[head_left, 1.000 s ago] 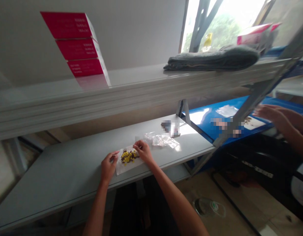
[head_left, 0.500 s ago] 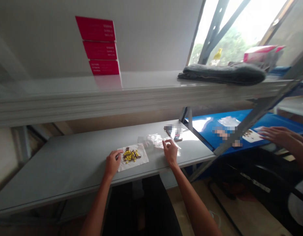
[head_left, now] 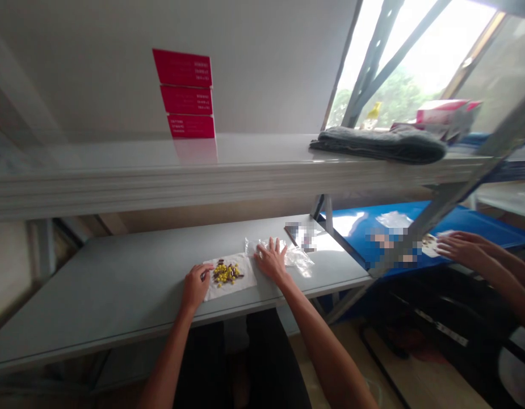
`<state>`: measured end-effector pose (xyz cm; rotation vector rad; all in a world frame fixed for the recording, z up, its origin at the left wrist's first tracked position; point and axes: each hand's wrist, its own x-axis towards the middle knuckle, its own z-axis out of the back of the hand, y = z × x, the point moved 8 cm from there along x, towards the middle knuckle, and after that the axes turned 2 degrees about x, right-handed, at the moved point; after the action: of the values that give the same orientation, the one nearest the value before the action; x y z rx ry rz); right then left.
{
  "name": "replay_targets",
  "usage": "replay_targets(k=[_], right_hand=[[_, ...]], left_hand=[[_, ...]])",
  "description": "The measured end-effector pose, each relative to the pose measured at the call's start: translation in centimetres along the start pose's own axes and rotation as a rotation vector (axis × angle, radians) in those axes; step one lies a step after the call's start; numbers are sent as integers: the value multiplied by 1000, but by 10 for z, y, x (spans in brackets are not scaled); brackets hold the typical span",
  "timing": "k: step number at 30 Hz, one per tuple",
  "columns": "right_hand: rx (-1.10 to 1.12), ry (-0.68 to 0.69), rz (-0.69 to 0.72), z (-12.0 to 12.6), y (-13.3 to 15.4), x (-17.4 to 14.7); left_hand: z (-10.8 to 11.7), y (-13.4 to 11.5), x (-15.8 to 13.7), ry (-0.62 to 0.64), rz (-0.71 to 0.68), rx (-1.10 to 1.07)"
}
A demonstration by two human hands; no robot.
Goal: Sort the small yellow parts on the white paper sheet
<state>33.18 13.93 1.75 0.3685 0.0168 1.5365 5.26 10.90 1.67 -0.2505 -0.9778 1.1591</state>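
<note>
Small yellow and dark brown beads lie in a loose pile on a white cloth on the grey table. At the cloth's left edge rests my left hand, its fingers curled closed. A dark bit shows by its thumb, too small to name. My right hand lies palm down past the cloth's right corner, fingers spread. Those fingers press on clear plastic bags, which stretch out crumpled to the right and hide part of the tabletop.
A blurred-out rectangular item lies behind the bags. Overhead, a shelf carries red boxes and a folded grey cloth. To the right, another person's hands are over a blue table, beyond a metal post.
My right hand has moved left, from above the bags' right part to their left part, and its curled fingers have spread. My left hand has stayed by the cloth. The view has shifted slightly.
</note>
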Motion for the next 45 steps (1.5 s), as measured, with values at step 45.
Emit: replay_targets(k=[45], right_hand=[[1094,-149,262,14,111,-53]], left_hand=[[-3,0,-6,187,328,-522]])
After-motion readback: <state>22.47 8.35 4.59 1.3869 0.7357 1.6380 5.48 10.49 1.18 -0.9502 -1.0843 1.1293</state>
